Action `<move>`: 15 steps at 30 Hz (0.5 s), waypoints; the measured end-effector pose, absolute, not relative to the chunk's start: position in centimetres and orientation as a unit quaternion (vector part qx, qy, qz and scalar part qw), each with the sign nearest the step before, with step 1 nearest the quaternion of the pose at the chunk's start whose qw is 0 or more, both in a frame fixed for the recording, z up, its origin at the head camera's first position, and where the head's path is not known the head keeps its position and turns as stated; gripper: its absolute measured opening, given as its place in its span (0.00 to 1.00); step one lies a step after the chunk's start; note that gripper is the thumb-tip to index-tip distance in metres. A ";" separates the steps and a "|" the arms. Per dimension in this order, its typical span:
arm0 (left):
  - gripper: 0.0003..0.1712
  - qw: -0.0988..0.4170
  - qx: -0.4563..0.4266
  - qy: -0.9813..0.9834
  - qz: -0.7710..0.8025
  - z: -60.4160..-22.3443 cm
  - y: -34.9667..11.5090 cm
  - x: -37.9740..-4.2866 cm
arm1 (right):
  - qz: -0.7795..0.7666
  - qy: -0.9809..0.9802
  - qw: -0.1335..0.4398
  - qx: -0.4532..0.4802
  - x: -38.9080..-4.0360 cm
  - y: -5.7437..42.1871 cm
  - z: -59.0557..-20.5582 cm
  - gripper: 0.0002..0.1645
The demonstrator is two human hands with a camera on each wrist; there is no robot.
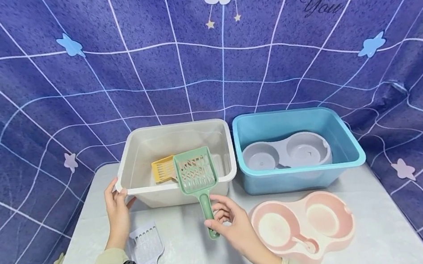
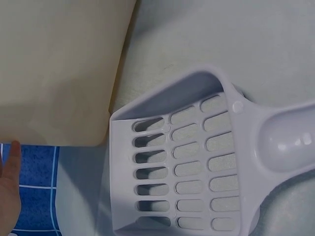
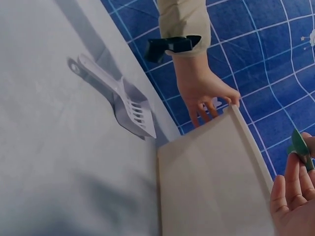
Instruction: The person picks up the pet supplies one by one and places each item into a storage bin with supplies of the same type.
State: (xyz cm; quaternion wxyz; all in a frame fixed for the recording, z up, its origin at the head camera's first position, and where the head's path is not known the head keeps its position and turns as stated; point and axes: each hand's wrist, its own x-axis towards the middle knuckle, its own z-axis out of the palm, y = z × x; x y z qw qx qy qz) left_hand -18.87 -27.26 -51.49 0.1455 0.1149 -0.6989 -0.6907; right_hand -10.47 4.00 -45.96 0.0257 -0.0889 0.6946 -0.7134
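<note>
My right hand (image 1: 233, 226) holds a green slotted litter scoop (image 1: 204, 200) by its handle, between thumb and fingers. The scoop's head is raised over the front rim of a beige litter box (image 1: 164, 197). At that box's front left corner, my left hand (image 1: 117, 210) grips the rim; the right wrist view shows this left hand (image 3: 202, 88) with its thumb on the corner and fingers beneath. Inside the box lies a yellow scoop (image 1: 162, 160), partly hidden behind the green one. A pale lavender scoop (image 2: 246, 132) lies on the table near my left forearm.
To the right stands a blue litter box (image 1: 295, 179) with a grey double bowl (image 1: 281, 147) inside. In front of it, a pink double bowl (image 1: 294, 210) sits on the white table (image 1: 189, 261). A blue patterned cloth (image 1: 201, 61) hangs behind.
</note>
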 end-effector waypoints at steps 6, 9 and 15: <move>0.27 0.148 0.117 -0.702 -0.687 -51.2 -27.3 -18.6 | -0.718 0.689 0.041 -0.093 -11.1 3.7 -45.7 0.34; 0.28 0.147 0.115 -0.698 -0.691 -51.2 -27.1 -18.7 | -0.716 0.692 0.036 -0.087 -11.4 3.8 -45.6 0.34; 0.27 0.158 0.115 -0.696 -0.691 -51.1 -26.7 -18.8 | -0.719 0.690 0.034 -0.081 -12.1 4.0 -45.5 0.35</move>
